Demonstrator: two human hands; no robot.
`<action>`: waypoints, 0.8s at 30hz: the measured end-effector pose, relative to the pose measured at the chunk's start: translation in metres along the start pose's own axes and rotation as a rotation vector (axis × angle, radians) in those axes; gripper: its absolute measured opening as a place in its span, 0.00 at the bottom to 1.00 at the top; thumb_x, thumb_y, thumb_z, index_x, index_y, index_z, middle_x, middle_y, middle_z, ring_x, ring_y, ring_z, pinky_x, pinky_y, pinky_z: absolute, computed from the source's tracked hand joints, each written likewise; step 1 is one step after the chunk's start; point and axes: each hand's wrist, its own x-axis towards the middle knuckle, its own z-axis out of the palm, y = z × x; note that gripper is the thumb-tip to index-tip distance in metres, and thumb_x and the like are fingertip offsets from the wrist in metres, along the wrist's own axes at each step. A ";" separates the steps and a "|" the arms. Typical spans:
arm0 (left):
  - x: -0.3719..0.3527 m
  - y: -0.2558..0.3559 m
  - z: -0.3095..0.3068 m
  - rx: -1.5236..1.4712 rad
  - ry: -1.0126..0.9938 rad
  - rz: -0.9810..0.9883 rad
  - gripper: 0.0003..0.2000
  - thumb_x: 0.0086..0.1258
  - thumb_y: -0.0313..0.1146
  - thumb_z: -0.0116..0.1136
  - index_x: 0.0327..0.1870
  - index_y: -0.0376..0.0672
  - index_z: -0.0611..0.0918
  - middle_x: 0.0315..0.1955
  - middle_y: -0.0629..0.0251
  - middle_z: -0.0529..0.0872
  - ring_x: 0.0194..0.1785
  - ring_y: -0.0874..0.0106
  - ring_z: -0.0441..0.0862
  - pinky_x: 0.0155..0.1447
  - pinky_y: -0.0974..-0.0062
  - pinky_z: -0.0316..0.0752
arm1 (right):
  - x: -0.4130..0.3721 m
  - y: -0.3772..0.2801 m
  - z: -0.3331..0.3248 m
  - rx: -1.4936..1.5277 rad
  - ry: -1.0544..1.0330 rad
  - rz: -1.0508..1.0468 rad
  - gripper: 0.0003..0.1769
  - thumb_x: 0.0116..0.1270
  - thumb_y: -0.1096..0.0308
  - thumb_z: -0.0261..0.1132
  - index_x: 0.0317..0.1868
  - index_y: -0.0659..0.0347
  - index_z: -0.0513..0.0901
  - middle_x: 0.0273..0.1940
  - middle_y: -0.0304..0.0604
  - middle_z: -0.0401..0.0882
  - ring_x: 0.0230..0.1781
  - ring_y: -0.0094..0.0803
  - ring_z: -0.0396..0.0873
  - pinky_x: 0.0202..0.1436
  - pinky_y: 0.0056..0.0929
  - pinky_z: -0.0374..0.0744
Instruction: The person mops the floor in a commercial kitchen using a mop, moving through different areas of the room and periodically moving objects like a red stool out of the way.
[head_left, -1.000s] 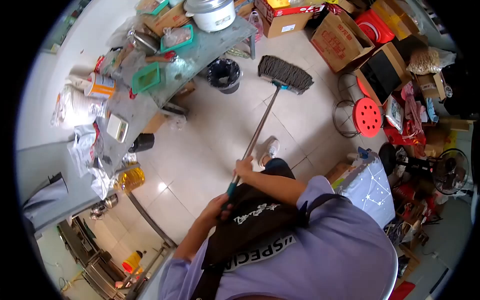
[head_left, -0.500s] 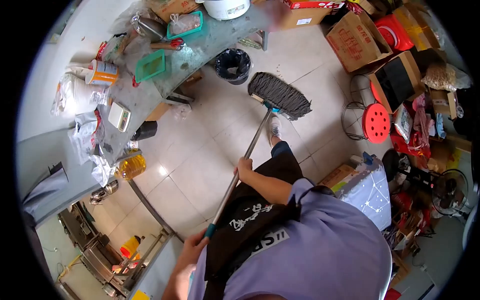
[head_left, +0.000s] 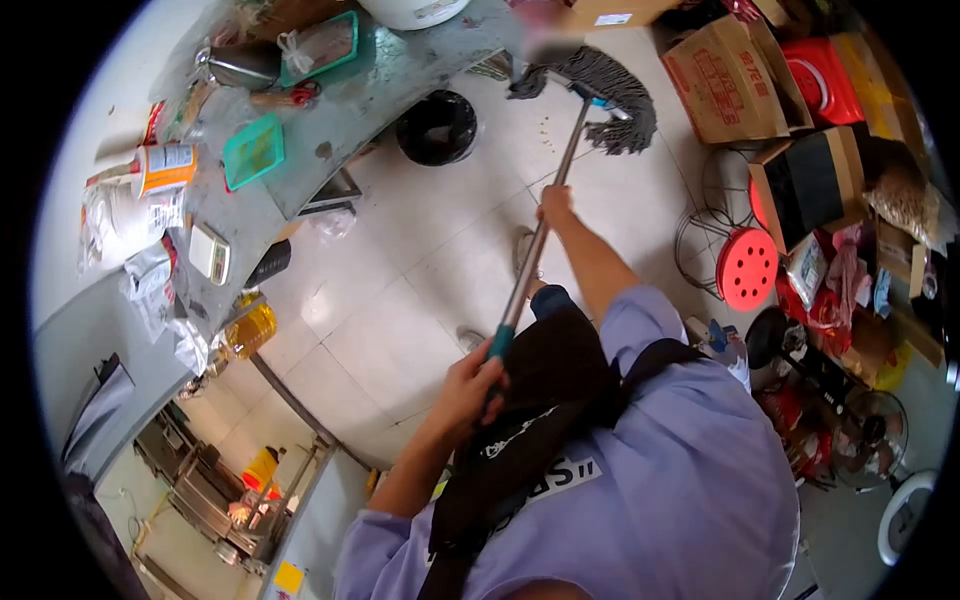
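Pale tile floor (head_left: 370, 300), grey surface (head_left: 385, 90) on the left, mop (head_left: 535, 243) slanting up the middle, shaggy head (head_left: 620, 92) splayed right of a black bin (head_left: 440, 155). Left hand (head_left: 474, 388) wraps the near end, right hand (head_left: 556, 204) grips mid-pole.

green tray (head_left: 255, 153) and white scale (head_left: 209, 253) rest on a table (head_left: 405, 72).

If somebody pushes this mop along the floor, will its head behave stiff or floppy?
The mop head will probably flop and trail, because its grey strands hang loose in splayed clumps. The handle likely stays stiff, as it looks like a straight, slim pole.
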 end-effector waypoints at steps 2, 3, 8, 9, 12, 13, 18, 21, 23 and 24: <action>0.010 0.010 0.022 -0.002 -0.012 -0.001 0.25 0.69 0.33 0.45 0.67 0.47 0.58 0.27 0.69 0.72 0.18 0.81 0.67 0.16 0.84 0.63 | 0.004 -0.003 -0.028 0.918 0.176 0.454 0.11 0.65 0.67 0.49 0.29 0.63 0.73 0.16 0.41 0.75 0.13 0.32 0.76 0.15 0.30 0.75; 0.009 0.014 0.030 0.003 -0.023 0.001 0.25 0.69 0.32 0.45 0.67 0.48 0.57 0.27 0.69 0.72 0.19 0.81 0.67 0.17 0.84 0.63 | -0.001 0.003 -0.039 0.762 0.104 0.319 0.09 0.63 0.71 0.47 0.38 0.71 0.66 0.16 0.46 0.75 0.13 0.34 0.76 0.14 0.32 0.76; -0.040 -0.002 0.021 0.145 -0.042 0.090 0.26 0.69 0.31 0.46 0.68 0.44 0.56 0.32 0.68 0.75 0.22 0.80 0.68 0.22 0.85 0.63 | -0.024 0.014 0.004 0.698 0.211 0.239 0.11 0.58 0.71 0.56 0.30 0.75 0.76 0.24 0.48 0.79 0.15 0.39 0.78 0.18 0.33 0.77; -0.057 -0.007 0.017 0.136 -0.023 0.079 0.26 0.69 0.31 0.46 0.67 0.44 0.56 0.33 0.67 0.76 0.23 0.81 0.68 0.23 0.85 0.63 | -0.029 0.024 0.019 0.580 0.215 0.112 0.11 0.58 0.71 0.55 0.28 0.75 0.76 0.23 0.48 0.79 0.17 0.39 0.78 0.19 0.33 0.77; -0.102 -0.024 0.016 0.081 -0.031 0.088 0.27 0.67 0.32 0.48 0.67 0.43 0.58 0.38 0.63 0.79 0.25 0.80 0.69 0.27 0.84 0.64 | -0.089 0.031 0.033 0.709 0.185 0.029 0.12 0.58 0.73 0.52 0.26 0.76 0.74 0.22 0.50 0.78 0.21 0.41 0.79 0.22 0.36 0.77; -0.120 -0.032 0.020 0.056 -0.056 0.115 0.27 0.67 0.33 0.49 0.67 0.42 0.58 0.40 0.61 0.79 0.25 0.80 0.70 0.29 0.84 0.64 | -0.124 0.025 0.019 0.999 0.105 0.180 0.12 0.59 0.72 0.51 0.26 0.76 0.73 0.22 0.51 0.77 0.21 0.42 0.78 0.23 0.36 0.76; -0.172 -0.059 0.053 -0.121 -0.218 0.265 0.28 0.65 0.39 0.53 0.64 0.40 0.61 0.45 0.49 0.76 0.28 0.76 0.74 0.22 0.83 0.70 | -0.166 0.061 0.028 1.262 -0.146 0.265 0.11 0.61 0.69 0.52 0.37 0.71 0.69 0.21 0.51 0.73 0.20 0.39 0.73 0.23 0.34 0.77; -0.174 -0.054 0.074 -0.251 -0.497 0.471 0.28 0.69 0.44 0.48 0.66 0.40 0.59 0.44 0.54 0.76 0.28 0.75 0.75 0.25 0.82 0.72 | -0.202 0.066 0.001 1.733 -0.201 0.301 0.09 0.61 0.70 0.54 0.37 0.66 0.66 0.25 0.46 0.67 0.22 0.35 0.70 0.25 0.32 0.76; -0.174 -0.048 0.113 -0.144 -0.417 0.492 0.27 0.69 0.46 0.45 0.65 0.39 0.61 0.44 0.53 0.76 0.27 0.77 0.75 0.23 0.83 0.71 | -0.217 0.072 -0.023 1.817 -0.230 0.242 0.09 0.64 0.67 0.54 0.35 0.63 0.64 0.22 0.42 0.64 0.21 0.30 0.68 0.23 0.28 0.73; -0.171 -0.045 0.130 -0.086 -0.374 0.503 0.27 0.70 0.47 0.44 0.64 0.39 0.61 0.44 0.52 0.77 0.27 0.78 0.74 0.22 0.84 0.71 | -0.174 0.093 -0.022 1.801 -0.343 0.162 0.08 0.62 0.69 0.55 0.33 0.64 0.64 0.25 0.44 0.65 0.23 0.32 0.69 0.26 0.30 0.75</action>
